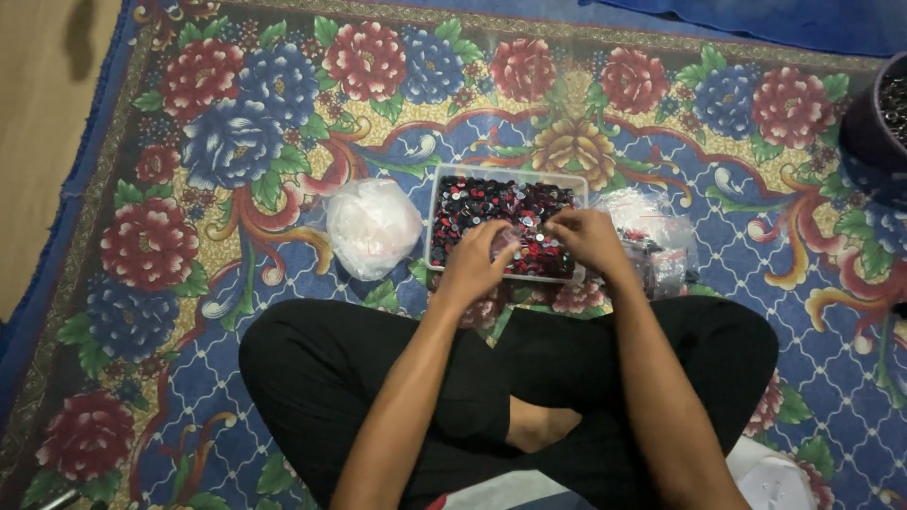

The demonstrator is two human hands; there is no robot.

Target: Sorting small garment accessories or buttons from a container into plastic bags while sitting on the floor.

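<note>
Head view, both hands [475,262] [586,238] in clear button tray [444,179], white bag [372,227] left

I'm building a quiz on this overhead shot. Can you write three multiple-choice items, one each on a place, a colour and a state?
1. Where does the white crumpled bag lie?
A. left of the clear tray
B. inside the tray
C. on the person's lap

2. What colours are the small pieces in the tray?
A. green and yellow
B. mostly black and red
C. all white

3. What are the left hand and right hand doing?
A. resting on the knees
B. lifting the tray
C. both down over the tray's near edge

Answers: 1 A, the bag sits on the carpet beside the tray; 2 B, dark and red bits fill it; 3 C, both hands overlap the tray.
</note>
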